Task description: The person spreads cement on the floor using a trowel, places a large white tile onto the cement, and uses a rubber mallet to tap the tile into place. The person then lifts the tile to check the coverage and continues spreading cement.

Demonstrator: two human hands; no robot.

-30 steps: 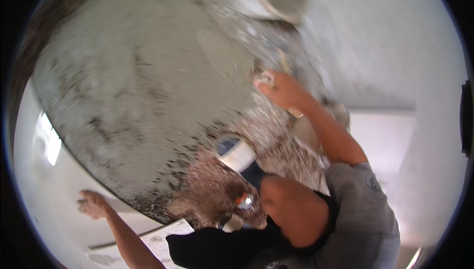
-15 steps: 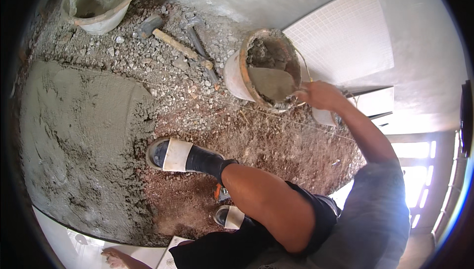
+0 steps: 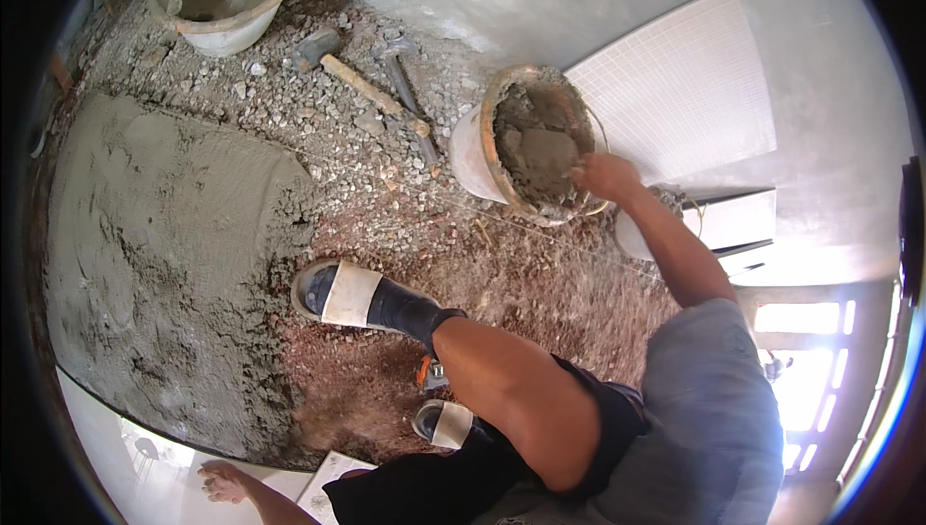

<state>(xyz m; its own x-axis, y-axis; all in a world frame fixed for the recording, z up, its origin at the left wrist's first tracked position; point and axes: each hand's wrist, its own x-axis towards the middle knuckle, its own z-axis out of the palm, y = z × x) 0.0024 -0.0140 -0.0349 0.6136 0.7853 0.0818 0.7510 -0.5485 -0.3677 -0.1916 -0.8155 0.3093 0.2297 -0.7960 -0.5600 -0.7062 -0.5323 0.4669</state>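
Note:
My right hand [image 3: 608, 178] is closed at the near rim of a mortar bucket [image 3: 473, 154], its fingers wrapped round the handle of a trowel. The trowel blade [image 3: 545, 152] lies inside the bucket among clumps of grey mortar [image 3: 526, 106], partly smeared with it; the handle is hidden by my fist. At the lower left, my left hand [image 3: 224, 483] rests on a glossy white tile surface [image 3: 116, 429] with fingers apart and nothing in them. Between my hands, a bed of wet grey mortar [image 3: 164, 236] covers the ground on the left.
A sledgehammer [image 3: 362, 83] and a second, dark-handled hammer [image 3: 405, 86] lie on gravel beyond my foot. Another bucket [image 3: 231, 33] stands far left. White tiles [image 3: 680, 81] lean on the wall, near a small pail [image 3: 632, 236]. A string crosses the ground; an orange-grey tool [image 3: 433, 376] lies by my feet.
My right hand has pushed the trowel deeper into the mortar in the bucket, so less of the blade shows. The view has shifted slightly; my left hand stays on the tile surface.

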